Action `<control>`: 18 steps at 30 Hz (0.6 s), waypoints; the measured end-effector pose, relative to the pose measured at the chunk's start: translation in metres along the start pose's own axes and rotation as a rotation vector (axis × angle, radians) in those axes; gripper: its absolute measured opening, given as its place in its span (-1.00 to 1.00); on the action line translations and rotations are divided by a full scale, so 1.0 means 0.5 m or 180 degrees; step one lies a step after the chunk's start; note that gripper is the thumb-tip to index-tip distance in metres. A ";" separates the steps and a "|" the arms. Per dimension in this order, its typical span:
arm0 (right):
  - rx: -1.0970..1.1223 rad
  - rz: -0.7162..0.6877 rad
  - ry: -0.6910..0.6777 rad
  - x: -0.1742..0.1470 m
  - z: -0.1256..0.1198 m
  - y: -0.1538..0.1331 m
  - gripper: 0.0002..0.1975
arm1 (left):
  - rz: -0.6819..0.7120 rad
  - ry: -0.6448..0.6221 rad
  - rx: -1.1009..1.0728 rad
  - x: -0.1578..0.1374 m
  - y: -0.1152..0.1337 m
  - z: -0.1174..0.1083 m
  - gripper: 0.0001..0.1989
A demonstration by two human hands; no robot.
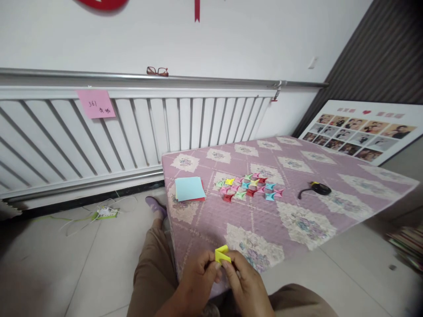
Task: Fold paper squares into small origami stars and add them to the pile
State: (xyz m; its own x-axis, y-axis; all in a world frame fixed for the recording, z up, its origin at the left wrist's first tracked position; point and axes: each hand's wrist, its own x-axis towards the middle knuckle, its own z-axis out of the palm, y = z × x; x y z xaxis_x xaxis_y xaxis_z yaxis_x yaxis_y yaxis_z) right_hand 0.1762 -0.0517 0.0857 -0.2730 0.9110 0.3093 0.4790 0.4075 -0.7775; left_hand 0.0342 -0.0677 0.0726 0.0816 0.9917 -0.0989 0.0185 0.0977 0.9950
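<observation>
The left hand and right hand pinch the folded yellow paper between them, equally near, at the tabletop's near-left corner.

L hand & R hand, 6 o'clock in view, pinch folded yellow paper betw. them. From there, on patterned cloth: paper stack at 11, small folded shapes at 1, blk. item w/ tail at 2.
</observation>
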 end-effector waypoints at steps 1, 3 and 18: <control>0.0061 0.0150 0.0085 -0.003 0.003 0.003 -0.85 | 0.0004 -0.0012 0.0046 -0.001 0.002 0.000 -0.83; 0.0275 0.0463 0.0244 -0.005 0.010 0.011 -0.85 | 0.0014 -0.0030 0.0169 -0.004 0.006 -0.002 -0.83; 0.1622 0.1138 0.0061 -0.003 0.032 0.001 -0.60 | -0.0234 -0.0246 0.0267 -0.015 0.014 -0.027 -0.84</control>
State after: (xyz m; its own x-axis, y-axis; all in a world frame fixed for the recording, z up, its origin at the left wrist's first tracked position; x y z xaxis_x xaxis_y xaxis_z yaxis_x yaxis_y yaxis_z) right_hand 0.1637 -0.0537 0.0761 -0.1521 0.9883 -0.0124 0.0782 -0.0005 -0.9969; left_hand 0.0202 -0.0733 0.0806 0.1535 0.9725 -0.1753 0.1103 0.1594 0.9810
